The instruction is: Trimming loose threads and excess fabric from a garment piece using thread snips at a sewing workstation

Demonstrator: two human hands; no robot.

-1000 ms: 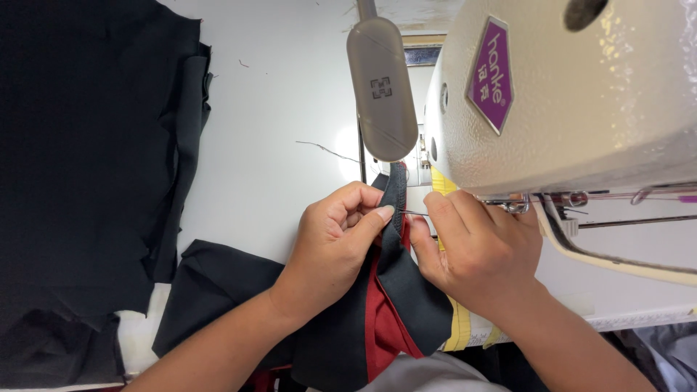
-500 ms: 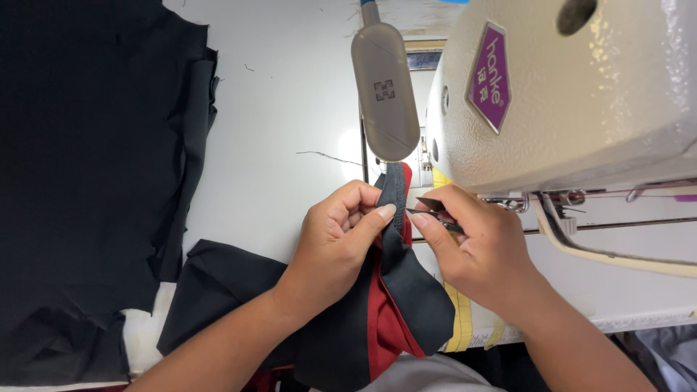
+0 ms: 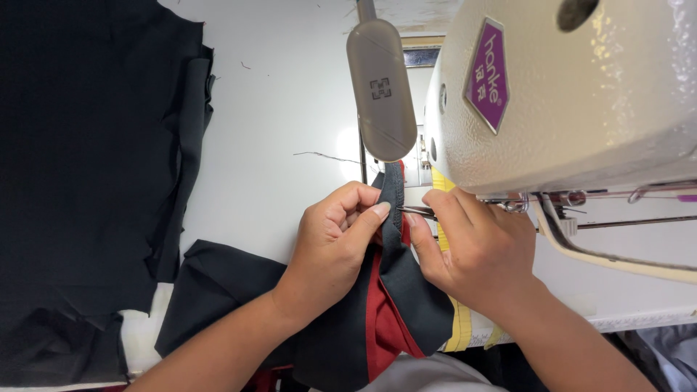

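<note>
Starting at the left edge of the white tabletop [image 3: 276,109]: a big stack of black fabric pieces [image 3: 87,167] lies flat, overhanging the near-left corner. Moving right, the left hand [image 3: 334,243] is closed in a pinch, thumb over curled fingers, gripping the top end of a black-and-red fabric piece [image 3: 392,305] at the near edge, approx. mid-table. The piece stands up btwn both hands, w/ the rest drooping off the near edge toward the person's lap. Right hand [image 3: 472,254] is also closed, holding small metal tweezers or snips [image 3: 415,211] (can't tell which) w/ the tips touching the fabric's edge just beside the left thumb. A yellow tape measure [image 3: 459,327] runs under that hand along the table. Above, a grey lamp head [image 3: 380,91] hangs over the bed; the cream sewing machine [image 3: 581,94] fills the far-right corner. The fabric looks light, soft and floppy, prob. slips easily, so pinch it close to the seam edge, where the layers are thickest.
</note>
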